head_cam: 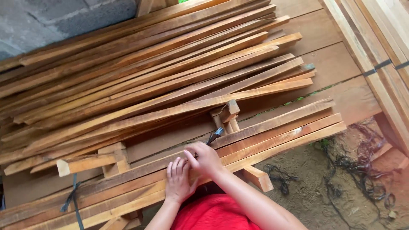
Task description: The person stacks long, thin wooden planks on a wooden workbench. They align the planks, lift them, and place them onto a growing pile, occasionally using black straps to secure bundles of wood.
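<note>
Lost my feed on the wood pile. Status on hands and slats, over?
Left hand flat on near slat bundle. Right hand pinching dark strap end. Short wood block just beyond; big loose stack behind.

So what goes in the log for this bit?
left hand: flat on wooden slats | right hand: pinching dark strap | loose slat pile behind
</note>
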